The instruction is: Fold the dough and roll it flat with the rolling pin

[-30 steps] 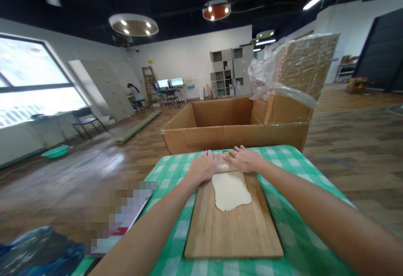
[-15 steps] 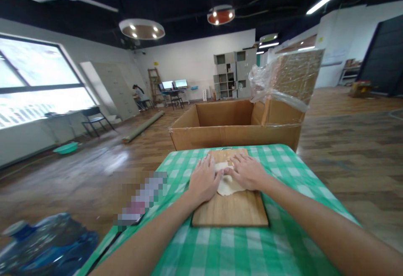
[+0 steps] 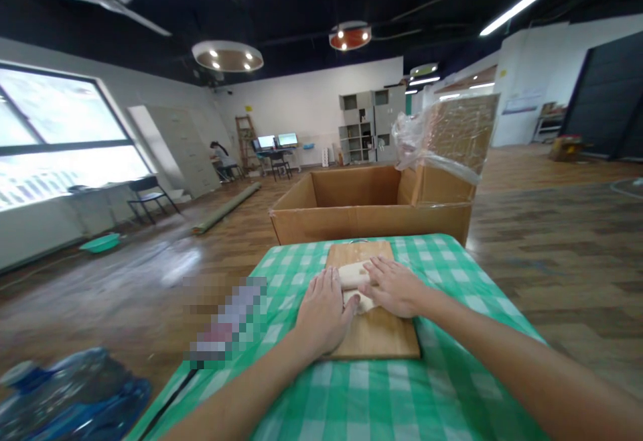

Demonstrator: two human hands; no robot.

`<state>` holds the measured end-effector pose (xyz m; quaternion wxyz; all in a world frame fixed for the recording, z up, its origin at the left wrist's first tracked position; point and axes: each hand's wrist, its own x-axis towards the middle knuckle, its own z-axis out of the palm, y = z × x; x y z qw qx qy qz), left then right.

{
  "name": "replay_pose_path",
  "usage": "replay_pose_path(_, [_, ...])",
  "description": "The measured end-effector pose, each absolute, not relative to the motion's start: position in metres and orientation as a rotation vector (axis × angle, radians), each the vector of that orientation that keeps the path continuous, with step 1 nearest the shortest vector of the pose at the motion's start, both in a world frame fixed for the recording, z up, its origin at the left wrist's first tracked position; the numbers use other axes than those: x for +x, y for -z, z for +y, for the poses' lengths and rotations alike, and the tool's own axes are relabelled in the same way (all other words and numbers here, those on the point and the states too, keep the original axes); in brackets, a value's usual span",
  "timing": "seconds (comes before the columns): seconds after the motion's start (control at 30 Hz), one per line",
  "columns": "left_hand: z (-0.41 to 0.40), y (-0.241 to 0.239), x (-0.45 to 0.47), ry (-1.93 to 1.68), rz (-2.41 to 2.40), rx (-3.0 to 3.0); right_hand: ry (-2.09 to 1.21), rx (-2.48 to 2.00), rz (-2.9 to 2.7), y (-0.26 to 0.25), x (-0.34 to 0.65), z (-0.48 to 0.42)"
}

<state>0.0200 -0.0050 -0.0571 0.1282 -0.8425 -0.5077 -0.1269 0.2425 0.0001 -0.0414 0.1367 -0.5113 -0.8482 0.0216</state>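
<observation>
A pale piece of dough (image 3: pixel 354 275) lies on a wooden cutting board (image 3: pixel 376 342). Its far part is a thick roll, and a short flat flap extends from it toward me. My left hand (image 3: pixel 321 310) rests over the dough's left end, fingers stretched forward and thumb by the flap. From the right, my right hand (image 3: pixel 394 288) lies across the other end with its fingers extended over the roll. Both palms face down and cover parts of the dough.
A green-and-white checked cloth (image 3: pixel 362 401) covers the table. At its left edge lies a blurred-out object (image 3: pixel 228 324) with a black cable. A large cardboard box (image 3: pixel 372 223) stands beyond the table. On the left are a water jug (image 3: pixel 70 394) and, farther off, a seated person (image 3: pixel 224 156).
Both hands have drawn slightly toward me, and the thumbs have moved lower on the dough. More of the roll shows between the hands, and the flat flap looks shorter. My view has tilted up slightly.
</observation>
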Motion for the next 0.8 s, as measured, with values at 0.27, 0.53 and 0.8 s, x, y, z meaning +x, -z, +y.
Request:
replay_pose_path(0.27, [0.069, 0.042, 0.032, 0.308, -1.606, -2.442, 0.039, -1.331, -2.681, 0.044, 0.246, 0.099])
replay_pose_path(0.53, [0.117, 0.041, 0.033, 0.226, -1.606, -2.496, 0.025, -1.405, -2.760, 0.046, 0.245, 0.152])
replay_pose_path(0.8, [0.109, 0.043, 0.033, 0.307, -1.534, -2.512, 0.118, -1.453, -2.619, 0.045, 0.245, 0.134])
